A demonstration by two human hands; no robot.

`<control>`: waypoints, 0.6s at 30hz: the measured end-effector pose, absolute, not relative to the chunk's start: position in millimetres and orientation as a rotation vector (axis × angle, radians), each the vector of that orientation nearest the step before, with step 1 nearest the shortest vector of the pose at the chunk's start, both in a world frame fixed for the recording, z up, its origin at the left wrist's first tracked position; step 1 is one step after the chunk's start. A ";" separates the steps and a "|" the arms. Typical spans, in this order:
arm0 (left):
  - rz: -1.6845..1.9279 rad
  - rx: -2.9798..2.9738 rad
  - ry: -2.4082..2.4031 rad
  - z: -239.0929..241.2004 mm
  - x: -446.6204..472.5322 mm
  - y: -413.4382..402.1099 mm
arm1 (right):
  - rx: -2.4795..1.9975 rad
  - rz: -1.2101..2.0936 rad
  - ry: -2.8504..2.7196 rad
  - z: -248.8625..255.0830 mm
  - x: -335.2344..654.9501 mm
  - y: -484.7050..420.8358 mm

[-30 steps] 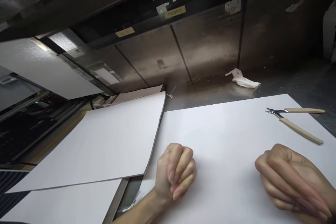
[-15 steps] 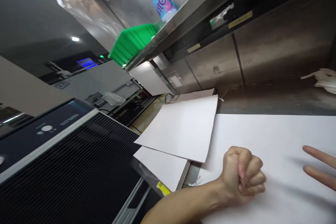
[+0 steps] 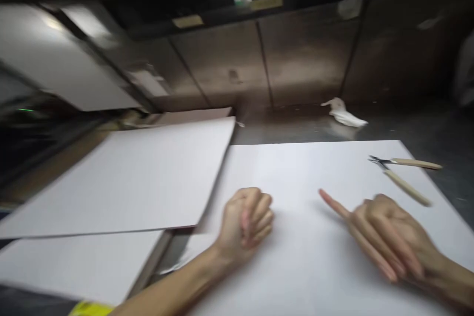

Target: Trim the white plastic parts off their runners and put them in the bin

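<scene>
My left hand [image 3: 246, 224] rests as a closed fist on a large white sheet [image 3: 296, 168] in front of me, with nothing showing in it. My right hand [image 3: 381, 234] lies on the same sheet to the right, its fingers stretched out towards the left and holding nothing. A pair of cutting pliers with tan handles [image 3: 403, 173] lies on the sheet beyond my right hand, apart from it. The picture is blurred by motion.
More white sheets [image 3: 122, 182] overlap at the left, partly over the bench edge. A crumpled white cloth or glove [image 3: 342, 113] lies on the dark metal bench by the back wall [image 3: 296, 64]. A dark shelf with yellow labels [image 3: 266, 2] hangs above.
The view swung left to a dark machine and back to the bench. My right hand went from curled to fingers stretched out. My left fist has stayed on the sheet.
</scene>
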State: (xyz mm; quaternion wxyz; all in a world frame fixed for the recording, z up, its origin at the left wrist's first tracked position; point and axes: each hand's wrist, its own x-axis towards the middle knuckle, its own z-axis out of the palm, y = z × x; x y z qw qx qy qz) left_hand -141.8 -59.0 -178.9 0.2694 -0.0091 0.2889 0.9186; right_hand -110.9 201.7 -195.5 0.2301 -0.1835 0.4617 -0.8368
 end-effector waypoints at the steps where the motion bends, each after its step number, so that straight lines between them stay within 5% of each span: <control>1: 2.468 -0.023 0.764 -179.0 -141.2 -60.5 | -0.507 -2.357 1.341 -189.6 -105.1 199.0; 9: 2.428 -0.054 0.920 -179.0 -135.6 -66.3 | -0.409 -2.573 1.122 -179.6 -107.6 186.4; 18: 2.376 -0.011 0.911 -189.3 -139.6 -78.1 | -0.294 -2.453 1.079 -182.1 -101.8 191.9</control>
